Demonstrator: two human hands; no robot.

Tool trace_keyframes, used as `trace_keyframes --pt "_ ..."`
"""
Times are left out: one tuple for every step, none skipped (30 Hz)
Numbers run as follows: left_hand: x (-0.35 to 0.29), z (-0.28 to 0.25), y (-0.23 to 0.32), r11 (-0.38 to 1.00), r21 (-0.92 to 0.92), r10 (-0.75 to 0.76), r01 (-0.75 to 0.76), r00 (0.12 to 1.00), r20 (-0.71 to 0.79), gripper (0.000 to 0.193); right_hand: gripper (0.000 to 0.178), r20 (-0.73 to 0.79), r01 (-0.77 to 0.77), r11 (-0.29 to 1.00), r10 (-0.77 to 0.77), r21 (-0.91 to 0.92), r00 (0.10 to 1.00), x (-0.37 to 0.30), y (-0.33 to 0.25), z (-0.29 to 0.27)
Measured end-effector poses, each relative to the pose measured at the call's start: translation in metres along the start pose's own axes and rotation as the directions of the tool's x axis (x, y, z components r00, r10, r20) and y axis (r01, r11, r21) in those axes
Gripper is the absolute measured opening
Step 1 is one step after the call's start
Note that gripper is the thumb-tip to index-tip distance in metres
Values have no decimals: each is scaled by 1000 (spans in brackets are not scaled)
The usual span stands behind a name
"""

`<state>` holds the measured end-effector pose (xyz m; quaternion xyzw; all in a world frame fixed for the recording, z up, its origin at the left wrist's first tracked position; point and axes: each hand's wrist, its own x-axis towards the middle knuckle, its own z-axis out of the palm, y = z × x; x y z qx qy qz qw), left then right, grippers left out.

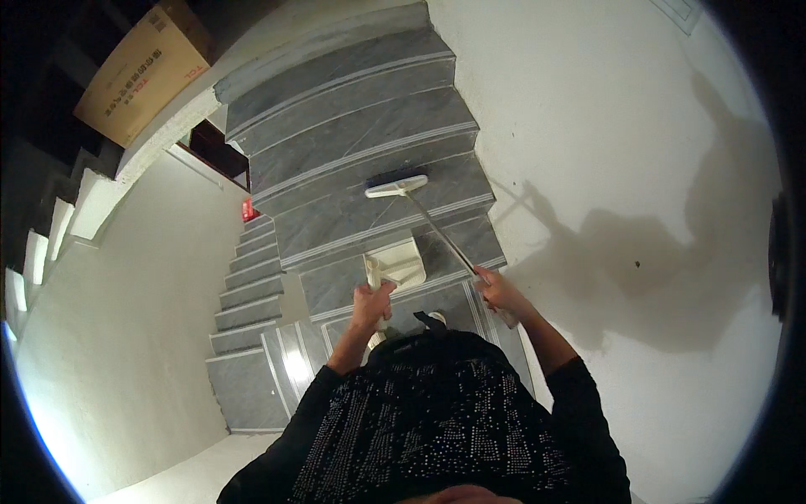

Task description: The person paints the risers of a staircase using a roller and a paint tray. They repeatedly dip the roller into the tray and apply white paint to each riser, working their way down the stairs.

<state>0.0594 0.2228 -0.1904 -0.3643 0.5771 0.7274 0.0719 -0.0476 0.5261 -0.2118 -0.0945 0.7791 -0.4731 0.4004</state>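
My right hand [501, 294] is closed round the metal handle of a broom [441, 232]. The broom's white head [396, 186], with dark bristles along its far side, rests on a grey stair tread [336, 210] ahead of me. My left hand [370, 304] grips the upright handle of a cream dustpan [403, 260]. The pan lies one step nearer than the broom head, its open side hard to make out. Too little detail shows to tell whether anything lies in the pan.
Grey stone steps [353, 109] with pale edge strips rise ahead. A white wall [604, 151] stands close on the right. More stairs [248, 311] run down at the left. A cardboard box [144, 74] sits at the upper left, and a small red object [249, 210] is by the lower flight.
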Motion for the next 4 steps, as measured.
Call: trace_keyframes --pt "4 5 -2 1000 8 -8 8 1000 14 15 55 -29 14 999 -13 32 999 12 9 4" --pt "7 7 -4 1000 16 -17 17 1000 25 15 55 -49 55 997 -57 -46 997 23 24 7" --pt "9 9 -6 1000 -13 11 -10 998 62 16 55 -64 94 988 -102 -126 993 26 35 10" --pt "10 11 -8 998 -43 40 -36 994 97 18 55 -63 96 988 -104 -124 993 31 45 10"
